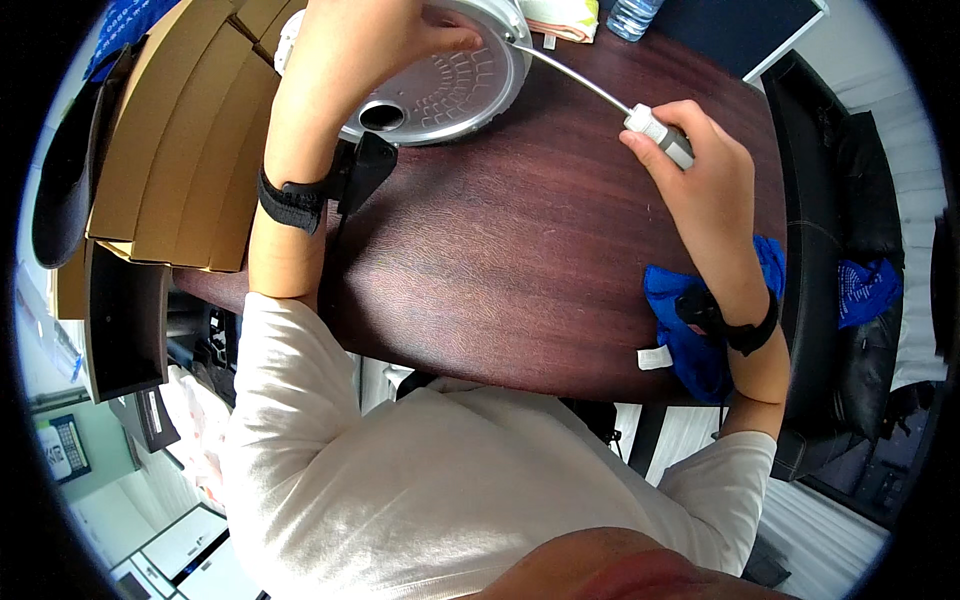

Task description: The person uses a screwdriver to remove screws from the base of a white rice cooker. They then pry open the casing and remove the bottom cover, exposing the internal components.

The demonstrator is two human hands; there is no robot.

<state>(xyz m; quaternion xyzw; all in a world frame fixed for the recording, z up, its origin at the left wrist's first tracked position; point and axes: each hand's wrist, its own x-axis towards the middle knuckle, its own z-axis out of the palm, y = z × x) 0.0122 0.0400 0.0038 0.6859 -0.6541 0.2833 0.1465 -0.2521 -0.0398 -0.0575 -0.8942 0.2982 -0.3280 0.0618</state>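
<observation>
A round silver metal appliance part (478,98), with an embossed pattern and a round dark hole, is at the table's far side, cut off by the top edge. My left hand (400,30) reaches over it, its thumb against the metal face, and appears to steady it; its other fingers are out of view. My right hand (705,150) is closed around the grey and white handle of a screwdriver (650,128). The long thin shaft slants up to the left, and its tip meets a small spot on the part's right rim.
Brown cardboard boxes (190,130) stand at the left. Behind the dark red-brown table (520,250) edge lie a folded cloth (565,18) and a plastic bottle (633,18). A blue cloth (700,350) lies under my right forearm. A black sofa (815,250) is at the right.
</observation>
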